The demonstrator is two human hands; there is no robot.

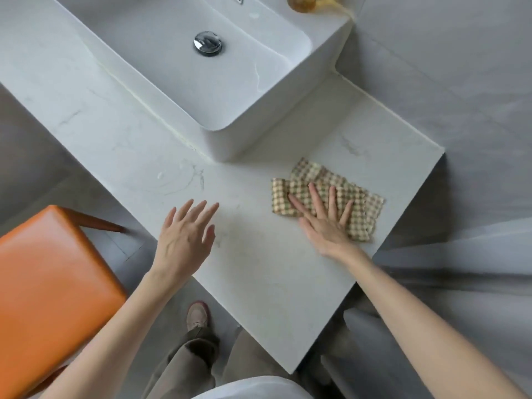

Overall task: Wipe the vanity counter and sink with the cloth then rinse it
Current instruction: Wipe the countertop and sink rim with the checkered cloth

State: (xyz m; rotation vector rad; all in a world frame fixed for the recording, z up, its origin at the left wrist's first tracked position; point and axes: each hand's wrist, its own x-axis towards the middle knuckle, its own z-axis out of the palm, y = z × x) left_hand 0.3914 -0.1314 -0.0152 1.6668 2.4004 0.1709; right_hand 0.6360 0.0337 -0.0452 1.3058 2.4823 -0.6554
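A checked beige-and-brown cloth (331,182) lies folded on the white marble vanity counter (259,269), near its right edge. My right hand (325,223) presses flat on the cloth with fingers spread. My left hand (184,237) hovers open over the counter's front edge, holding nothing. The white rectangular sink (178,67) stands on the counter behind the hands, with a chrome drain plug (207,43) in its basin. A faint smear shows on the counter in front of the sink's corner.
An orange padded stool (51,298) stands at the left, close to the counter's front edge. An amber object (305,2) sits on the sink's far right rim. Grey floor surrounds the counter; my trousers and shoe (197,315) show below.
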